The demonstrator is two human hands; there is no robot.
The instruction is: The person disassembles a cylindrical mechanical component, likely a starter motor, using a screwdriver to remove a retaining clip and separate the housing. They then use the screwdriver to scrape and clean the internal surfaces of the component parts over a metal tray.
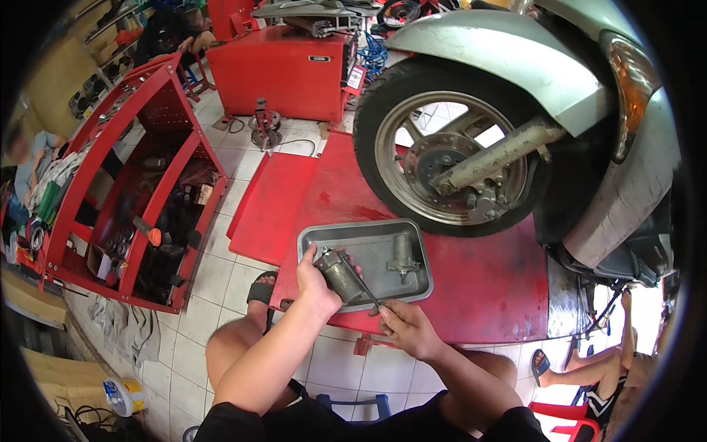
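In my left hand (316,278) is a cylindrical metal starter motor (343,281), tilted over the near left part of a grey metal tray (361,230). The fingers wrap round its far side and are partly hidden. My right hand (409,328) grips a slim dark rod-like tool (360,281) near its lower end. This tool slants along the motor's right side, its tip close to the motor's upper end; its exact kind I cannot make out. A second starter motor (401,254), also greyish, lies in the right part of the tray with its shaft toward me.
The tray rests on a red lift platform (471,295) beneath a scooter's front wheel (449,147). At left stands a red tool rack (173,125) with an orange-ended tool (153,236). A red cabinet (276,74) is behind. Another person (607,368) sits at lower right.
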